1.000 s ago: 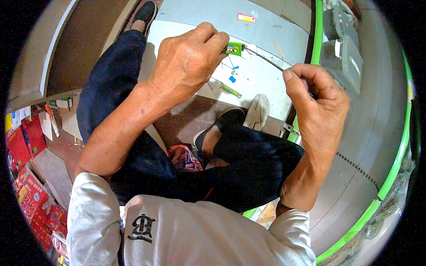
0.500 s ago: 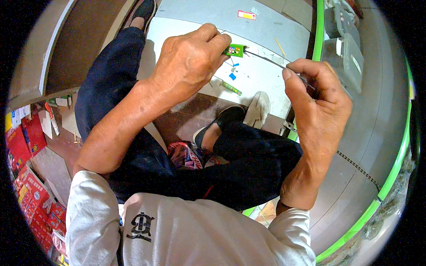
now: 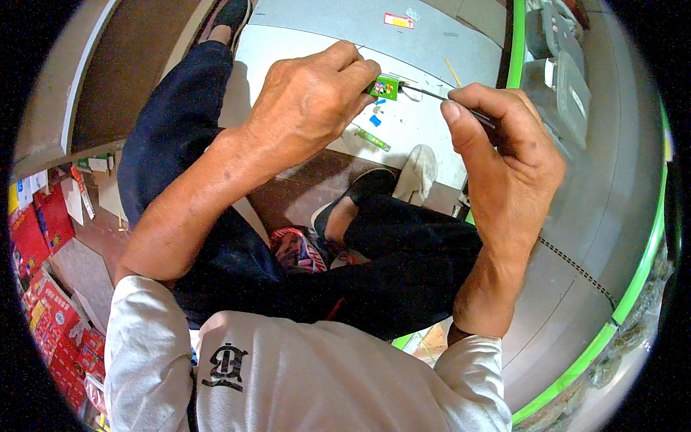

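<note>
A flat white board [image 3: 425,129] lies beneath my hands. My right hand [image 3: 515,155] pinches a long, thin, dark straight rod [image 3: 425,92] between thumb and forefinger, the other fingers curled. My left hand [image 3: 306,97] is closed on the left end of a small green rectangular piece with printed pictures [image 3: 385,88], held above the board. I judge the piece light, fairly stiff and smooth, best gripped by that end; the rod looks rigid. The piece's long axis runs left to right, dipping slightly rightward; its free end points toward my right hand. The rod's tip reaches that end; whether it enters, I cannot tell.
</note>
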A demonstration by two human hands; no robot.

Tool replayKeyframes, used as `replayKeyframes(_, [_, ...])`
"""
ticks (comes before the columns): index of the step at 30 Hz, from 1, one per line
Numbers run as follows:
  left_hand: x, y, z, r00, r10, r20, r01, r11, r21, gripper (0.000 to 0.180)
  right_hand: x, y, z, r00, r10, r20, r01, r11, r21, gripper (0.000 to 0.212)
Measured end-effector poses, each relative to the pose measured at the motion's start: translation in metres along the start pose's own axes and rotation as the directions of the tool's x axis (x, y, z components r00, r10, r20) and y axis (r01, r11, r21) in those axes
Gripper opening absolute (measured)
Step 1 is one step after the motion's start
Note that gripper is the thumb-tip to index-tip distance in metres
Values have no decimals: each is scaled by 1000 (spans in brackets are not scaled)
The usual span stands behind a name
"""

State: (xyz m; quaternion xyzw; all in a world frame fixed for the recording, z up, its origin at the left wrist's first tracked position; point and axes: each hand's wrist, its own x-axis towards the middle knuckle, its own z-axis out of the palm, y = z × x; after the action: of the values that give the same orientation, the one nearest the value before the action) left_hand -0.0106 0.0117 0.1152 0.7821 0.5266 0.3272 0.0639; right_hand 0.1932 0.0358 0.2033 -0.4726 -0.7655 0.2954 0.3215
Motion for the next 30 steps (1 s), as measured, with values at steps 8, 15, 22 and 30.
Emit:
replayKeyframes(8, [0,1,-3,998,-47,39,50,996,-74,29,3,7,4,1000,12,-14,-11,993,119,13])
replayKeyframes(15, [1,2,-4,998,-54,44,60,986,-158,25,2,4,4,997,53,-49,-49,996,78,12])
replayKeyframes(22, [2,2,-4,998,-56,36,62,979,-195,23,3,5,3,999,-11,-50,11,1000,13,14])
replayKeyframes(30, [2,2,-4,998,-66,10,67,973,-221,23,2,0,1,998,-54,-35,53,998,-45,13])
